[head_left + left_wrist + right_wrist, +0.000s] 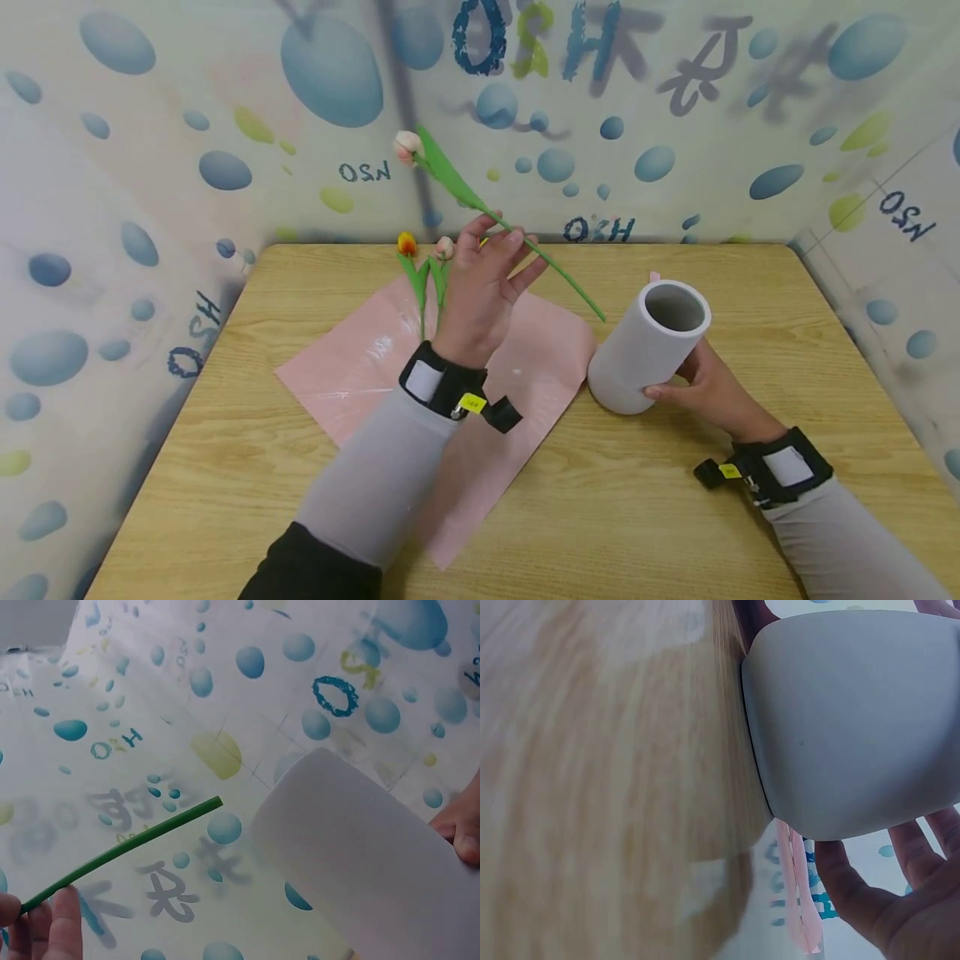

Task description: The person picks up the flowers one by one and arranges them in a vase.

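Note:
My left hand (480, 300) pinches the green stem of a pale pink tulip (461, 185) above the wrapping sheet. The bloom points up and left, while the bare stem end slopes down toward the vase. In the left wrist view, the cut end of the stem (142, 838) is apart from the white vase (367, 855). With fingers and thumb around its side, my right hand (712, 387) holds the white cylindrical vase (637, 358), whose mouth faces up. The right wrist view shows the vase's base (780, 742) at the wooden tabletop.
A pink wrapping sheet (360, 367) lies across the table (225, 450), its right edge close to the vase. On it are an orange-yellow tulip (407, 244) and another pale pink tulip (444, 248), partly behind my left hand. A bubble-patterned backdrop (555, 167) stands behind.

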{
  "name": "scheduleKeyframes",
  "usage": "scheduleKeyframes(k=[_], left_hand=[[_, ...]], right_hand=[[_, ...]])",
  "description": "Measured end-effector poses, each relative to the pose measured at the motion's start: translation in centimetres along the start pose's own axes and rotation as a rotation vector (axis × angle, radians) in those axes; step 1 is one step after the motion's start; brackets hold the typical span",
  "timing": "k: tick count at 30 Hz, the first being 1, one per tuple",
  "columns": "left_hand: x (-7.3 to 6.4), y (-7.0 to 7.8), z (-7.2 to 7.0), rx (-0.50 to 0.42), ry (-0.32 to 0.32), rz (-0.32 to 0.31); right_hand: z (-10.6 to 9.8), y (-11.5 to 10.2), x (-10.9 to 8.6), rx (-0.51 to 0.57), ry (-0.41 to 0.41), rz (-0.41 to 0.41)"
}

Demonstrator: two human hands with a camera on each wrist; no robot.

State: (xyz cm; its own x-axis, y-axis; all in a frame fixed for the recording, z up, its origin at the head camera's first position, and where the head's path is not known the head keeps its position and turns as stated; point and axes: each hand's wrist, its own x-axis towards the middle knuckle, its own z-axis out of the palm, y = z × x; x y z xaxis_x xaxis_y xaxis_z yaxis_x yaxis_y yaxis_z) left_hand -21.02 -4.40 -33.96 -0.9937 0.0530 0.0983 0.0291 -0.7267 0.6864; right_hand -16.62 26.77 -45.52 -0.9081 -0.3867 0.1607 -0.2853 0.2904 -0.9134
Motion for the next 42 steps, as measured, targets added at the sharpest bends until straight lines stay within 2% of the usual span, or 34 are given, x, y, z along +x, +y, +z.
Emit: scheduleKeyframes(k=[12, 19, 26, 33, 42], left_hand=[[0.5, -0.9, 2.1, -0.024, 0.004, 0.019], [0.4, -1.1, 2.9, 0.0, -0.011, 0.074], [0.2, -1.0, 3.4, 0.098, -0.036, 0.126], [0.1, -1.2, 3.7, 0.224, -0.093, 0.213], [-0.5, -1.9, 4.3, 0.398, -0.15, 0.222]], right_hand=[[-0.1, -0.1, 0.1, -0.011, -0.002, 0.022], [0.4, -0.3, 0.5, -0.002, -0.009, 0.018], [1.0, -0.4, 0.9, -0.005, -0.019, 0.016], [1.2, -0.6, 1.2, 0.001, -0.027, 0.017], [1.3, -0.6, 1.2, 0.011, -0.018, 0.017]])
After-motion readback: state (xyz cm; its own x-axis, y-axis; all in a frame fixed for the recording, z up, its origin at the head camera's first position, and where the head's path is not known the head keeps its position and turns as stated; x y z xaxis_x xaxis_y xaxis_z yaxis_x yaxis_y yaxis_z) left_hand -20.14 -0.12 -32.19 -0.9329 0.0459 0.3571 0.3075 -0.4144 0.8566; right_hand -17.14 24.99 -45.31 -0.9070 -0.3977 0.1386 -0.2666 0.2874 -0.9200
